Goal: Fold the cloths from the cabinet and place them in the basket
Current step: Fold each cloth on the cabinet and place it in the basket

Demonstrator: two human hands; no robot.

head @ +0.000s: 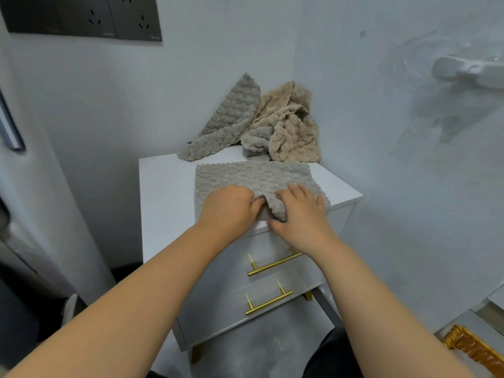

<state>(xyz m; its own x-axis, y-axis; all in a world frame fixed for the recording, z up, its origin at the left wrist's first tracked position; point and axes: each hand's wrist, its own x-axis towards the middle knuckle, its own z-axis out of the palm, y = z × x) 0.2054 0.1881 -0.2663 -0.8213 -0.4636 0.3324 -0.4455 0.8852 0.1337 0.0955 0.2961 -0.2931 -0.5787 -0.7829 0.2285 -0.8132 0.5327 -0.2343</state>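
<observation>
Head view: at the far left we see a dark socket panel (81,16) high on the wall and, below it, a grey metal bar (11,126) on a pale surface at the picture's edge. The white cabinet (166,192) stands in the corner. The left strip of its top is bare from near edge to far edge, and this is the widest free room on it.

Our left hand (227,207) sits at the near edge of the top, fingers curled in and pinching a bunched part of the flat grey cloth (253,175). That cloth lies spread across the middle of the top. Its far edge is straight and stops just short of the pile behind, and its near edge is gathered up between our two hands. Our right hand (300,214) lies over the raised fold, fingers on top and thumb under it, gripping it. The cloth's right corner reaches the cabinet's right edge.

At the far right corner a second grey cloth (229,118) leans up against the wall, touching a crumpled beige cloth (291,126) beside it. Below our hands are two drawer fronts with gold handles (274,264). At the near right a golden woven rim (474,350) shows, well apart from the cabinet. We cannot tell whether it is the basket.
</observation>
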